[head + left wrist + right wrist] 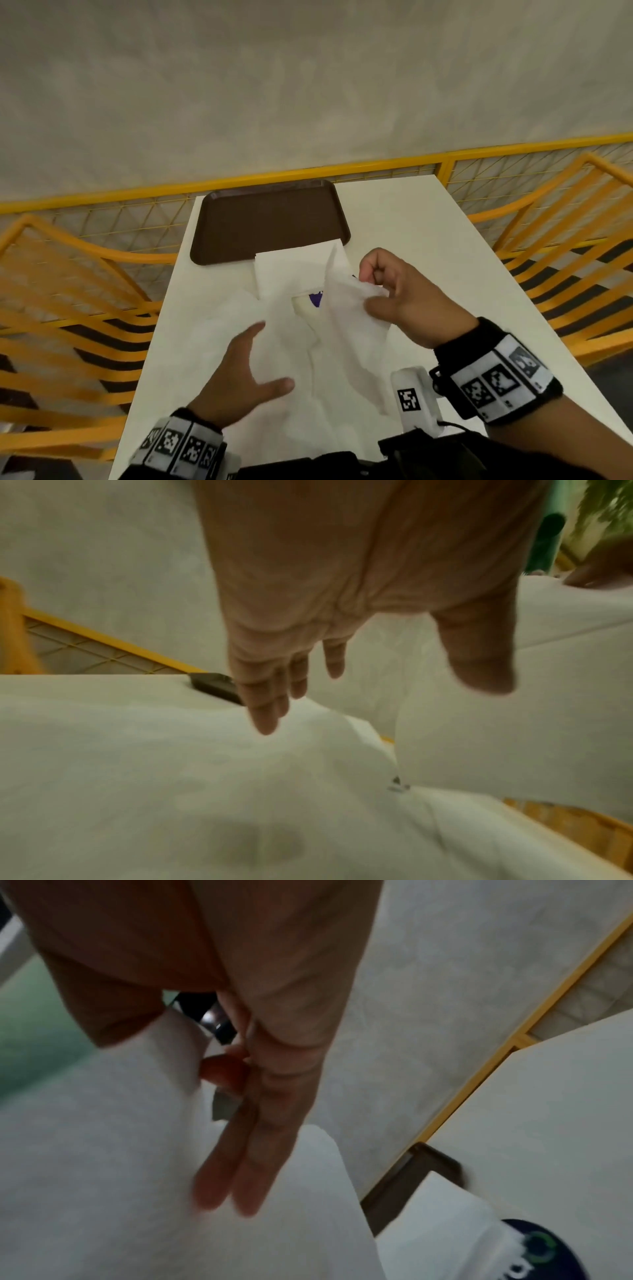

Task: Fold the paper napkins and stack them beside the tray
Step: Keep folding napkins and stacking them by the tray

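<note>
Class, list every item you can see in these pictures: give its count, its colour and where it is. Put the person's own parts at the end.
Tray: one, brown, far end of table.
Napkins: several, exact count unclear, white, spread unfolded on the table below the tray.
Table: one, white.
Chairs: two, orange, either side.
Railing: one, yellow, behind table.
Left hand: fingers straight, over napkins.
Right hand: pinches a napkin.
Wristbands: two, black with markers.
</note>
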`<state>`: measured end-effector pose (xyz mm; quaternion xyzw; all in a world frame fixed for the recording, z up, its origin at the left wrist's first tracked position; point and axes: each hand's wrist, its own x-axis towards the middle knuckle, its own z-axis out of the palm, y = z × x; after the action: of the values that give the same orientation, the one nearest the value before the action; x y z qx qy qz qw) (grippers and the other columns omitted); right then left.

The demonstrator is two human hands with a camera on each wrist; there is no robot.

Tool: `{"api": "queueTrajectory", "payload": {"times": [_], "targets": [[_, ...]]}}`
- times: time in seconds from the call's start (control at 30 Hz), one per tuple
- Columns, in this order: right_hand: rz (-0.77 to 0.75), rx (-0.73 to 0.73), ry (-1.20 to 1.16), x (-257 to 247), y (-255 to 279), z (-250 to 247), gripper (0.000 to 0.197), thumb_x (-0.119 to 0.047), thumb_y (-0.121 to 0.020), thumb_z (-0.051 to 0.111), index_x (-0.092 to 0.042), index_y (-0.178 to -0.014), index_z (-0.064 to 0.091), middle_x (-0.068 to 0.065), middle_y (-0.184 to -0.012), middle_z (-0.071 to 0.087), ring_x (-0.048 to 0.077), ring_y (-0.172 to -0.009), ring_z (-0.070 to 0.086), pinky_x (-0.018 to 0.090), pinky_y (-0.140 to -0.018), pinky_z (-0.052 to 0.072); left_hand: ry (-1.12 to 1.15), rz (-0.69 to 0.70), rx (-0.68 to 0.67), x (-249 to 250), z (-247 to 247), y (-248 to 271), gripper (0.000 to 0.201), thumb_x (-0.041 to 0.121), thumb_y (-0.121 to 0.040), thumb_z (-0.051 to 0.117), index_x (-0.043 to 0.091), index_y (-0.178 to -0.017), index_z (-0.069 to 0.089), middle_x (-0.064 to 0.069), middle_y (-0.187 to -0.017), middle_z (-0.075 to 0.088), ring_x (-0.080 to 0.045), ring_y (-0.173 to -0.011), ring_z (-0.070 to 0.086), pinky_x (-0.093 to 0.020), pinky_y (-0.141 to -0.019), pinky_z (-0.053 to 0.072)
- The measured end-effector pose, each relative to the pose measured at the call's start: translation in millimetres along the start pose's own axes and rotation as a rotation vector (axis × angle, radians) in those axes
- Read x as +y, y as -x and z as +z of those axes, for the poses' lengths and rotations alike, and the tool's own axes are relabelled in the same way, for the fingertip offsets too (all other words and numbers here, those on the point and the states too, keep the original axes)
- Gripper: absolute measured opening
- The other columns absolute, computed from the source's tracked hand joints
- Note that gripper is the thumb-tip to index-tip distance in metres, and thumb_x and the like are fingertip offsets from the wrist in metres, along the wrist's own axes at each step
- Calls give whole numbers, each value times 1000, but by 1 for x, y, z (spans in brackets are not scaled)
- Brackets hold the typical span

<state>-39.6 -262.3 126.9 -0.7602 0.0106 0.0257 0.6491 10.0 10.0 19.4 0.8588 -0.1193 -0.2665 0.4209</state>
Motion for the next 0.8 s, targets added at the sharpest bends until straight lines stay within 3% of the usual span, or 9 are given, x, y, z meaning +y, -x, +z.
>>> {"api": "queueTrajectory", "payload": {"times": [0.1, 0.2, 0.33, 0.43, 0.53, 0.6, 0.67, 0.73, 0.8], "targets": [[-8, -91, -272, -20, 8, -6, 26, 6, -67, 49, -15, -83, 47, 2, -70, 57, 19, -58, 50, 27, -51, 36, 337, 122, -53, 36, -3, -9, 131, 65, -34, 87, 48, -143, 15, 17, -152, 23, -8, -139, 27, -42, -115, 26], [-14, -119, -454, -32, 12, -14, 27, 10, -69, 47, -11, -86, 46, 12, -76, 58, 24, -61, 57, 26, -52, 45, 626, 189, -154, 59, -7, -17, 125, 53, -35, 93, 47, -140, 25, 6, -148, 40, -16, -136, 39, -37, -105, 37], [13, -3, -487, -32, 14, -28, 27, 7, -70, 51, -13, -87, 50, 9, -77, 59, 23, -62, 61, 27, -53, 49, 727, 196, -279, 79, -7, -13, 105, 34, -47, 95, 20, -137, 41, -15, -123, 65, -30, -114, 62, -32, -85, 53], [99, 121, -592, -12, 22, -34, 32, -5, -74, 70, -6, -104, 60, 17, -96, 65, 27, -79, 67, 36, -67, 57, 787, 151, -126, 85, -3, -5, 77, 22, -52, 90, 6, -120, 58, -17, -116, 69, -34, -107, 66, -33, -77, 57], [248, -4, -597, 17, 42, -28, 69, -30, -65, 86, 0, -121, 60, 21, -117, 66, 32, -100, 68, 46, -86, 54, 812, 113, 63, 79, 1, 0, 55, 10, -62, 85, 4, -113, 64, -14, -109, 72, -32, -101, 68, -33, -76, 57], [330, 0, -475, 31, 54, -17, 68, -28, -65, 87, -3, -121, 59, 19, -116, 68, 32, -102, 68, 44, -82, 58, 796, 108, 114, 74, 3, 5, 52, 12, -62, 78, 3, -112, 65, -13, -107, 73, -31, -99, 69, -36, -80, 56], [324, 97, -276, 38, 62, -6, 37, -23, -79, 75, -4, -110, 66, 15, -103, 73, 27, -87, 71, 36, -67, 59, 761, 102, 130, 68, 5, 11, 47, 11, -65, 77, 5, -110, 67, -11, -105, 74, -30, -97, 70, -38, -81, 56], [297, 202, -123, 45, 64, 1, 20, -22, -90, 66, -4, -96, 70, 10, -87, 73, 18, -70, 67, 28, -56, 47, 727, 89, 140, 62, 7, 15, 32, 5, -74, 74, 7, -106, 68, -10, -101, 74, -29, -96, 70, -36, -79, 57], [269, 251, -48, 49, 65, 5, 20, -23, -92, 63, -4, -90, 69, 5, -74, 68, 15, -63, 61, 26, -53, 41, 699, 71, 128, 56, 5, 18, 24, 1, -82, 68, 9, -104, 69, -9, -100, 75, -29, -95, 71, -36, -77, 56]]}}
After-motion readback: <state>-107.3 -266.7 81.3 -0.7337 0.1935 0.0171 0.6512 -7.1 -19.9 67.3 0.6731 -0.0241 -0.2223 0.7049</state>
